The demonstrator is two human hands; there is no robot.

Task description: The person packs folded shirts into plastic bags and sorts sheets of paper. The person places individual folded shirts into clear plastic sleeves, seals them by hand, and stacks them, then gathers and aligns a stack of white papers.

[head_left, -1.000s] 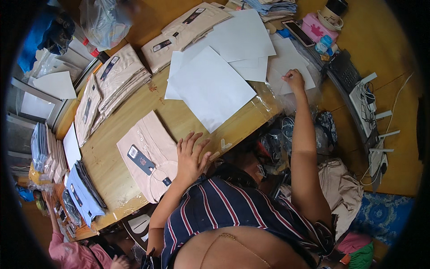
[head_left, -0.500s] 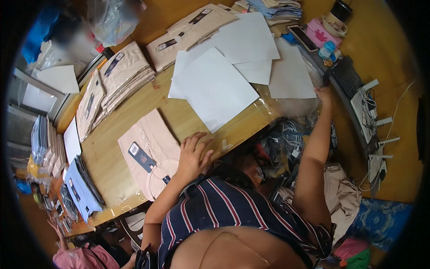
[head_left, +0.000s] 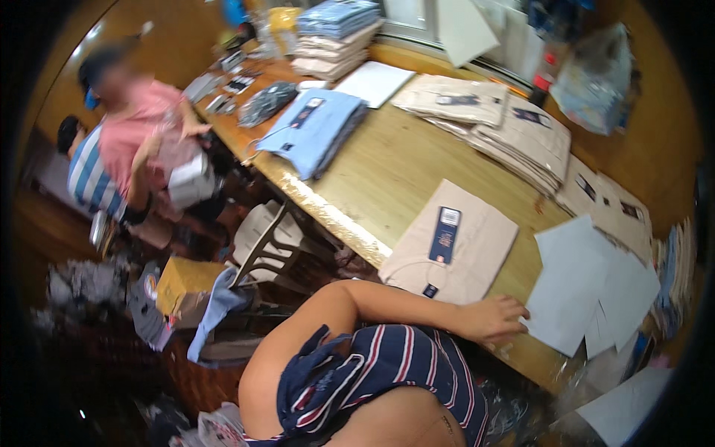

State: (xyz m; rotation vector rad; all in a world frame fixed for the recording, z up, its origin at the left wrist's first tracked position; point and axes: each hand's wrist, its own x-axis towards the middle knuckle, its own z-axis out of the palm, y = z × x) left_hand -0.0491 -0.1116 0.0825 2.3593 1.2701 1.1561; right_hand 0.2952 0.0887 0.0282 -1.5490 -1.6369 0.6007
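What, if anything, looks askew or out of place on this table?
The white sheets look askew: they overlap at different angles near the left hand, unlike the neatly folded beige garment.

Folded garment (head_left: 480, 246) beige, tag (head_left: 445, 237) navy; sheets (head_left: 570, 287) white; wearer's top (head_left: 413, 354) navy, red-white stripes; table (head_left: 380, 175) yellowish-brown.

We see a long navy tag (head_left: 445, 237), with a white barcode panel (head_left: 450, 217) and small pale lettering, on the folded beige garment (head_left: 480, 249), above a little dark label (head_left: 431, 291). The blue garment (head_left: 335, 123) and beige stacks (head_left: 536, 145) bear dark tags (head_left: 456, 100) too; we cannot make out any wording.
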